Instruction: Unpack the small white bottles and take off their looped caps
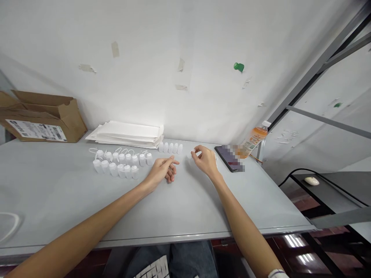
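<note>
The left hand (160,172) rests loosely curled and empty just beside two lined-up rows of looped white plastic bottles (121,164) and a separate row of smaller white plastic pieces (170,148), while the right hand (205,160) narrowly pinches a tiny white bit (193,152) over the grey table (58,185).

Bright, diffuse light is cast from above, and glare is seen on the white wall (145,104). A faint shadow is cast by the right hand (206,161), and the frame edges are bowed by distortion.

Small bottles (113,169) of matt white plastic (faintly translucent), on a smooth grey tabletop (58,185)
</note>
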Motion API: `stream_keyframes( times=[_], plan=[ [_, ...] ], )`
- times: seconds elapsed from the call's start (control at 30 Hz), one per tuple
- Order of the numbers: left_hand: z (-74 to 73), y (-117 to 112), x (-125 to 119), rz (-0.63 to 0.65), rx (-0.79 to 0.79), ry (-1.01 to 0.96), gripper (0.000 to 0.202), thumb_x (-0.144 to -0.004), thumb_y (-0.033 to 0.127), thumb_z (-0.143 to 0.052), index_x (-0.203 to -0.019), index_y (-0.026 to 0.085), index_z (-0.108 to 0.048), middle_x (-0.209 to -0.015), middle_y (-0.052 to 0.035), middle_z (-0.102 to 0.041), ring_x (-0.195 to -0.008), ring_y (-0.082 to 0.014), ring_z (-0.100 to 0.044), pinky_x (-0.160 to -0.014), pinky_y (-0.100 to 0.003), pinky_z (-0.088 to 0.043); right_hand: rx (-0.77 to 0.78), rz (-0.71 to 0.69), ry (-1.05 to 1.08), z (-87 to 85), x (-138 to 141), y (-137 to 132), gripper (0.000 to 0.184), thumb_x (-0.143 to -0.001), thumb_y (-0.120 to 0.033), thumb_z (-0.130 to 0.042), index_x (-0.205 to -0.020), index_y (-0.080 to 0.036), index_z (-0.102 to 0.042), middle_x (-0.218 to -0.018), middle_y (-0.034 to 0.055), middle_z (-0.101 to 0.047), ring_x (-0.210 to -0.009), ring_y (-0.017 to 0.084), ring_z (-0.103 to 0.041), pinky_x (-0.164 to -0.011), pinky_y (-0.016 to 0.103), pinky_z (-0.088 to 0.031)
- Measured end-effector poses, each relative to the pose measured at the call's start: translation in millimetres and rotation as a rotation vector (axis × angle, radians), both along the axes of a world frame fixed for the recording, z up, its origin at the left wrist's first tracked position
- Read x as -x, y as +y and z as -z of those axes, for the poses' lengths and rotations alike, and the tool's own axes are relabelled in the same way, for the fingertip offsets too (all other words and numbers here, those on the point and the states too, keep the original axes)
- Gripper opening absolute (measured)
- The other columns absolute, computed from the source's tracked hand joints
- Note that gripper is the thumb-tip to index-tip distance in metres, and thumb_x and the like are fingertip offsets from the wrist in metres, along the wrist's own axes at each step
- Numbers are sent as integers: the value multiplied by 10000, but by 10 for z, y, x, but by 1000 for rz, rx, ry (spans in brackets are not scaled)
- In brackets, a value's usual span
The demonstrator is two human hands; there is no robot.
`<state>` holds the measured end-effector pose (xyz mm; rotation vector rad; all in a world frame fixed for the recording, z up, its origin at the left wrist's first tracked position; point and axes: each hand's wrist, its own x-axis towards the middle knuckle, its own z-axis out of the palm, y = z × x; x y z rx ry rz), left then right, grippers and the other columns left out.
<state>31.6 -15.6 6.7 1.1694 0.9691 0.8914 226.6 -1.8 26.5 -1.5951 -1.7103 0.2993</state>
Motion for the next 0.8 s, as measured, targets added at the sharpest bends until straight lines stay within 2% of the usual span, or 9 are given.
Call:
stream_keyframes(
  times=[0.1,0.23,0.33,0.57,0.8],
  plan=[
    [24,2,-8,5,-13,-2,554,-801,629,-575,-954,98,-617,-590,14,-554,-411,-128,-554,-389,-242,-391,6,15,-215,101,19,40,127,-847,-271,-523,-878,-197,-622,-889,31,-702,-624,140,-585,-620,265,-358],
    [29,-7,-23,17,-25,-6,524,-824,601,-555,-942,94,-619,-587,11,-557,-406,-123,-554,-386,-232,-380,32,38,-295,164,94,108,174,-862,-262,-510,-955,-187,-636,-904,44,-711,-652,154,-597,-606,265,-345],
    [24,-15,-22,16,-35,-12,509,-834,588,-549,-937,94,-620,-590,12,-556,-405,-119,-554,-388,-228,-382,43,50,-277,169,115,208,191,-869,-252,-513,-995,-184,-640,-927,46,-717,-674,157,-614,-617,265,-367],
    [32,-13,-17,28,-33,-29,496,-831,583,-559,-934,102,-622,-605,11,-563,-416,-115,-560,-395,-223,-383,64,-39,-134,204,90,477,231,-897,-191,-496,-1077,-160,-638,-962,73,-723,-709,145,-667,-719,265,-472],
    [8,-28,-11,37,-30,-31,452,-854,552,-547,-930,112,-619,-607,10,-567,-423,-114,-562,-400,-225,-388,25,-76,-111,295,82,504,264,-886,-188,-522,-1120,-142,-634,-1002,93,-718,-740,163,-683,-745,284,-500]
  ],
)
